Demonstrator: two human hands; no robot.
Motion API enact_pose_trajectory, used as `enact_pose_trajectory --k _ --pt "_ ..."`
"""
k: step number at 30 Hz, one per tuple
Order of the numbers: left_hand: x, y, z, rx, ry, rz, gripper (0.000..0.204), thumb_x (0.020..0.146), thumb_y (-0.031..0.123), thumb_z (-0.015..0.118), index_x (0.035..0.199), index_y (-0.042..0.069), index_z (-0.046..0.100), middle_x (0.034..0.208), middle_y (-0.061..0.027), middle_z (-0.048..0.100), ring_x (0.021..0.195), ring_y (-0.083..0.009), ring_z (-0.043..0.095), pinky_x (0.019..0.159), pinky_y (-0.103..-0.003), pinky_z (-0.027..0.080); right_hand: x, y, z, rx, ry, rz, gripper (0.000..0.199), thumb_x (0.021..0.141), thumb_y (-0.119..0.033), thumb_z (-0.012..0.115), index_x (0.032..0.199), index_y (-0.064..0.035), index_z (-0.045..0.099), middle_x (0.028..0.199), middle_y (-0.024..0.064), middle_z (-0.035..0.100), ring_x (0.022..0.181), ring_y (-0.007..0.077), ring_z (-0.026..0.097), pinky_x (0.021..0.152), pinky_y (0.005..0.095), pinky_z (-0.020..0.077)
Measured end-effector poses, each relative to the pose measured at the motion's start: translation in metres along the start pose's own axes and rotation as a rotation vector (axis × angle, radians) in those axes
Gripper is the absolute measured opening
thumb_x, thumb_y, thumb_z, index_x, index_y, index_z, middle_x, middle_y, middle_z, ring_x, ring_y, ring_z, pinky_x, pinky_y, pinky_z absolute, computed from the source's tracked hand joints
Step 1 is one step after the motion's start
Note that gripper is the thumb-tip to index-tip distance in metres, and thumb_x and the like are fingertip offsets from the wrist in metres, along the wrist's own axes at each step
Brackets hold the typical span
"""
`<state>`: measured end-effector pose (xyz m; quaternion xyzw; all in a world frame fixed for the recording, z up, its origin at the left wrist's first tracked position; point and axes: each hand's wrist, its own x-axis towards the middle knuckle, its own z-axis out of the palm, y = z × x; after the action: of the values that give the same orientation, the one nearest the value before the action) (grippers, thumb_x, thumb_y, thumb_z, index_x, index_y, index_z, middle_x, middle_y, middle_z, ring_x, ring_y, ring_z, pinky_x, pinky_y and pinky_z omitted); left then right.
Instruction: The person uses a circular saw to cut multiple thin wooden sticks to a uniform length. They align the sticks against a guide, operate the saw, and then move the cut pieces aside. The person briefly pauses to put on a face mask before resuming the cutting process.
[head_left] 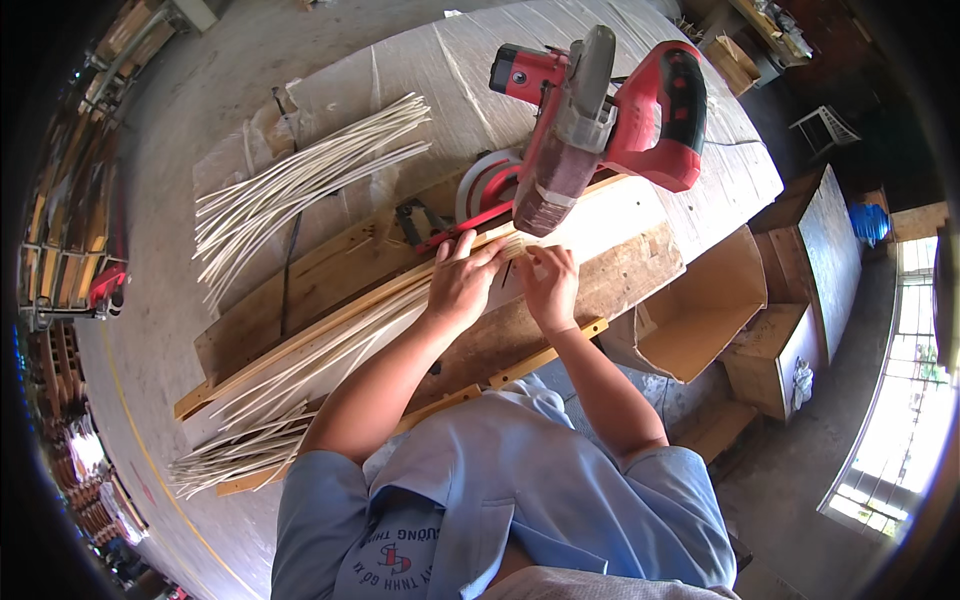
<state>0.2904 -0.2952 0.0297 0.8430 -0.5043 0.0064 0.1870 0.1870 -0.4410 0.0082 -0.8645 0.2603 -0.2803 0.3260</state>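
Under my left hand (pixel 460 282) runs a bundle of thin pale rods (pixel 345 335), lying along a wooden fence strip (pixel 310 325). That hand's fingers close over the bundle near its right end, just left of the saw. My right hand (pixel 552 285) pinches around the rods' right end, close beside the first hand. Right above both hands stands a red and black miter saw (pixel 570 140). Its grey guard (pixel 545 195) comes down close to my fingers. The blade's edge and the exact rod tips are hidden or too small to make out.
A spread of pale rods (pixel 310 185) lies on the covered table (pixel 390 60) beyond the fence. Another loose bunch (pixel 240 455) sits at the lower left. To the right are an open cardboard box (pixel 700 310) and wooden cabinets (pixel 790 340).
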Motion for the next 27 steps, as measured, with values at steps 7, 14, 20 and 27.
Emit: enact_pose_trajectory --k 7,14,20,27 --pt "-0.004 -0.002 -0.001 0.071 -0.002 0.023 0.037 0.096 0.011 0.058 0.129 0.011 0.075 0.145 0.0013 0.065 0.135 -0.0315 0.051 0.105 -0.053 0.042 0.037 -0.008 -0.005 -0.16 -0.378 0.306 0.028 0.079 -0.035 0.085 0.093 -0.0105 0.081 0.091 0.0109 0.078 0.092 0.0309 0.074 0.085 0.0445 0.0568" --pt "-0.004 -0.004 -0.001 0.128 -0.074 0.061 0.049 0.096 0.007 0.056 0.143 0.011 0.067 0.154 0.0003 0.057 0.143 -0.0371 0.044 0.11 -0.06 0.039 0.079 -0.002 -0.013 -0.285 -0.658 0.383 0.045 0.071 -0.05 0.092 0.089 -0.011 0.08 0.086 0.0085 0.078 0.084 0.0274 0.076 0.077 0.0417 0.0584" --pt "-0.002 0.0 -0.002 0.21 -0.141 0.122 0.052 0.094 0.009 0.058 0.146 0.011 0.064 0.162 0.0057 0.047 0.146 -0.0374 0.039 0.113 -0.06 0.038 0.086 0.034 -0.022 0.191 -0.794 0.593 0.048 0.077 -0.051 0.091 0.078 -0.0072 0.072 0.073 0.0066 0.074 0.06 0.0169 0.073 0.054 0.0332 0.0562" --pt "-0.008 -0.01 0.006 0.169 -0.047 0.126 0.049 0.095 0.011 0.06 0.144 0.011 0.066 0.159 0.0044 0.051 0.144 -0.0385 0.044 0.11 -0.061 0.04 0.103 0.014 0.0 -0.249 -0.935 0.47 0.059 0.073 -0.062 0.091 0.06 -0.0084 0.068 0.058 0.0046 0.07 0.053 0.0146 0.071 0.052 0.0297 0.0566"
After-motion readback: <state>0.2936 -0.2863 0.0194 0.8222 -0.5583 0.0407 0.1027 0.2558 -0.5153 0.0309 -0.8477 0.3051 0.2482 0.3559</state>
